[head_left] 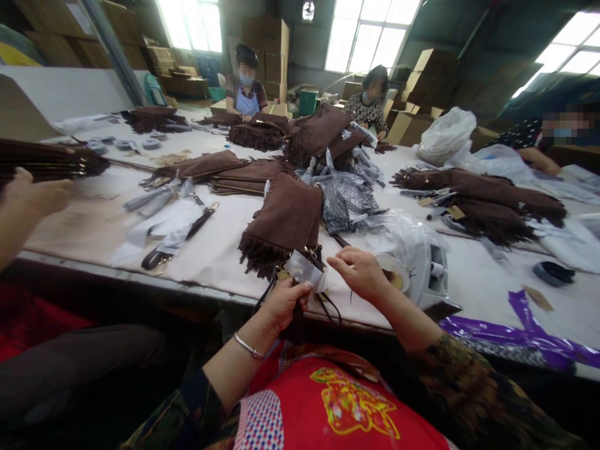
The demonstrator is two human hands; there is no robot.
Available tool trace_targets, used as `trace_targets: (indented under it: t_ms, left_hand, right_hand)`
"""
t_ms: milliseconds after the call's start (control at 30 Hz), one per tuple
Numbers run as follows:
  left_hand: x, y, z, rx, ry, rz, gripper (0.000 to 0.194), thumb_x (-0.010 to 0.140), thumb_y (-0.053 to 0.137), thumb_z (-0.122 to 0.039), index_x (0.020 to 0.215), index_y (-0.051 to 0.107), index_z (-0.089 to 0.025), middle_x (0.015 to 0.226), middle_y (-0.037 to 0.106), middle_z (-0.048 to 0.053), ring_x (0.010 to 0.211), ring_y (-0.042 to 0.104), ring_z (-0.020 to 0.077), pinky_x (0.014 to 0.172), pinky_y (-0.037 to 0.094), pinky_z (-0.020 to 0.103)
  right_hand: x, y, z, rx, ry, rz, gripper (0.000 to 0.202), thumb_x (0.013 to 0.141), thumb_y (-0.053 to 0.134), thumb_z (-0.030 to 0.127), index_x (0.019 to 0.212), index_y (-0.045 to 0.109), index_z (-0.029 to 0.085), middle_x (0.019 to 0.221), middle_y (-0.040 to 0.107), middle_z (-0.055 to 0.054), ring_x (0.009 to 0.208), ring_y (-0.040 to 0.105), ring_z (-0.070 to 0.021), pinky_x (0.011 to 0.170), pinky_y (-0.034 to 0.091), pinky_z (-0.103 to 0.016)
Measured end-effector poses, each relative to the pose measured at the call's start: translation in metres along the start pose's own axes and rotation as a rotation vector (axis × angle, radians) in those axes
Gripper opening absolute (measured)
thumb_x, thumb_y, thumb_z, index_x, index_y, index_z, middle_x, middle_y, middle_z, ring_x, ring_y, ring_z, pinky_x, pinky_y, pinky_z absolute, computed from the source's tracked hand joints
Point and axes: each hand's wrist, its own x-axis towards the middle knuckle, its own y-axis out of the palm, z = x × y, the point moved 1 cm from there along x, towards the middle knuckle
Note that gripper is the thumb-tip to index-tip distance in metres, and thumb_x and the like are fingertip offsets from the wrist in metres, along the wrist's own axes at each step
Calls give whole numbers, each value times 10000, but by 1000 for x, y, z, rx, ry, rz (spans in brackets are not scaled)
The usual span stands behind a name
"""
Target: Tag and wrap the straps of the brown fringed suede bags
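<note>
A brown fringed bag [289, 215] lies near the table's front edge. Just below it, my left hand [285, 303] is closed on a dark strap, its thumb against a clear plastic wrap [304, 270] around the strap's upper end. Thin dark cords hang beside that hand. To the right of the wrap is my right hand [359, 270], its fingers curled together and the fingertips close to the plastic; whether they pinch anything is too small to tell. A tape roll [394, 274] sits behind my right hand, partly covered.
More brown bags [319, 128] are piled at the table's middle. A wrapped strap [180, 234] lies left, purple packaging [520, 331] right. Another person's hand [35, 197] is by stacked bags [51, 159] at far left. People sit across the table [225, 215].
</note>
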Motion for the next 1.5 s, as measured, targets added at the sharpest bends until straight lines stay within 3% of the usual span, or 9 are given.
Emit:
trace_targets:
  t_ms: [133,267,433,567,667,733,1000,1300,1500]
  left_hand:
    - [2,-3,4,40,18,4,305,702,794,-350,742,567,-149,565,485,-46,476,409,63,487,310,213]
    - [1,-4,2,55,23,-4,289,678,807,-324,760,601,-139,567,503,-39,481,418,68,483,294,218]
    - [-9,-8,-9,-50,-49,87,298,729,786,-371,828,646,-127,694,573,3,544,507,82,525,378,219]
    - [-16,-15,-17,-120,-121,174,333,777,753,-395,972,694,-131,849,642,80,725,625,165,655,496,287]
    - [-16,-15,-22,-83,-132,214,339,751,785,-335,1020,713,-142,920,672,111,804,645,193,724,517,310]
    - [-14,-12,-25,-34,-130,226,354,728,808,-304,1031,723,-144,948,680,112,808,647,184,728,515,291]
    - [-9,0,-37,34,-80,181,310,715,824,-308,962,729,-145,870,678,72,720,641,150,600,481,230]
    - [-3,3,-65,-81,162,-135,370,622,886,-328,877,718,-119,727,647,14,585,568,75,484,447,167]
    - [2,21,-55,-61,177,-176,414,588,900,-323,899,715,-123,750,679,23,609,614,97,544,513,202]
  right_hand:
    - [29,33,19,103,-32,235,222,776,713,393,807,723,173,784,646,-46,738,545,-175,692,394,-288]
    - [36,49,18,304,99,365,153,778,633,265,755,720,141,690,659,-27,648,542,-146,632,397,-267]
    - [4,9,14,529,345,266,227,729,701,376,727,699,148,609,627,-6,563,505,-119,542,387,-239]
    - [-54,-36,13,679,642,405,319,676,778,456,670,655,161,527,560,15,469,429,-85,461,304,-216]
    - [-96,-45,10,773,841,553,361,637,820,476,696,652,161,572,593,4,470,433,-81,454,295,-209]
    - [-111,-38,8,784,901,540,376,623,828,481,691,648,158,577,592,7,478,432,-79,456,293,-204]
    - [-85,11,0,570,633,19,271,723,723,441,713,685,173,587,591,14,539,478,-109,525,376,-236]
    - [-84,23,-13,499,470,28,225,728,733,408,717,685,188,675,644,-8,632,539,-145,606,422,-261]
    - [-86,22,-5,543,531,34,239,710,733,410,698,677,178,655,626,-6,609,514,-135,584,403,-255]
